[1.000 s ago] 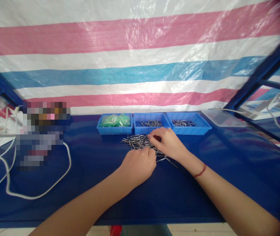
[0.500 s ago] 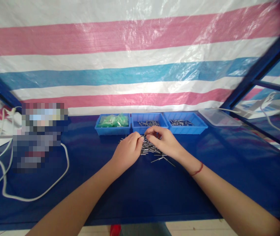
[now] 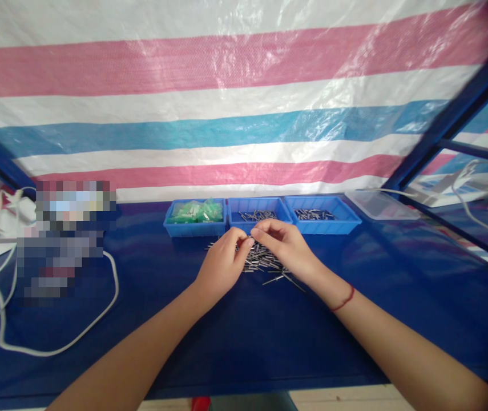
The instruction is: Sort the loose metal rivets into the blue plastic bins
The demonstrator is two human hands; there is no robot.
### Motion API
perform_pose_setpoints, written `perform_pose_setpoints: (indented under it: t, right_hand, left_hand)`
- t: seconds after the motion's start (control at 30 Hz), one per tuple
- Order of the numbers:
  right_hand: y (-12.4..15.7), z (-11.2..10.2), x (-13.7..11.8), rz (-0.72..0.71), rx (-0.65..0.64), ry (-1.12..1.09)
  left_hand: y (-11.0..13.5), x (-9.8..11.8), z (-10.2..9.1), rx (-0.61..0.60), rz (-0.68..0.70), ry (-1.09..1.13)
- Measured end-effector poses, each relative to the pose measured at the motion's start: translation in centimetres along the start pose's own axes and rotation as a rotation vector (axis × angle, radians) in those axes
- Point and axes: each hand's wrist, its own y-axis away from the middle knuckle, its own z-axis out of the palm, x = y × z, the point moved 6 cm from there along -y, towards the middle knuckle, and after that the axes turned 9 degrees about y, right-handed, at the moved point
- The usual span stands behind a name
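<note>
A loose pile of metal pop rivets [image 3: 265, 260] lies on the blue table, partly covered by my hands. Just over its far side, my left hand [image 3: 225, 257] is closed, thumb against the curled fingers. Thumb and forefinger of my right hand [image 3: 285, 244] are pinched together, their tips meeting those of the left. Whatever sits between the fingertips is too small and covered to make out. Behind the hands stands a blue bin [image 3: 284, 205] with more rivets inside, its front partly hidden by my fingers.
A right-hand blue bin [image 3: 346, 220] holds more rivets; a left-hand blue bin [image 3: 194, 230] holds green plastic packets [image 3: 196, 211]. A clear plastic lid [image 3: 380, 204] lies at the back right. White cables [image 3: 55, 348] loop across the left. A striped sheet [image 3: 226, 131] hangs behind.
My right thumb and forefinger have closed in to meet my left fingertips. The left thumb has shifted slightly; the pile and bins look the same.
</note>
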Motion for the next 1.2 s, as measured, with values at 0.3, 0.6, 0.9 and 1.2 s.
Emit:
perform_pose_setpoints:
  t: [0.3,0.6,0.9,1.2]
  right_hand:
    - [-0.1,-0.1,-0.1,-0.027,-0.021,-0.018]
    - [-0.1,0.2,-0.4,0.05,-0.13,0.007]
    - [-1.1,-6.0,0.0,-0.057,0.382,0.371]
    - [-1.4,-11.9,1.3,-0.082,0.763,1.076]
  left_hand:
    - [-0.3,-0.2,-0.4,0.034,0.042,0.034]
    - [-0.6,-0.3,-1.1,0.078,0.029,0.058]
    - [-0.2,1.0,-0.4,-0.034,0.05,0.008]
    - [1.6,3.4,3.3,-0.374,0.318,-0.314]
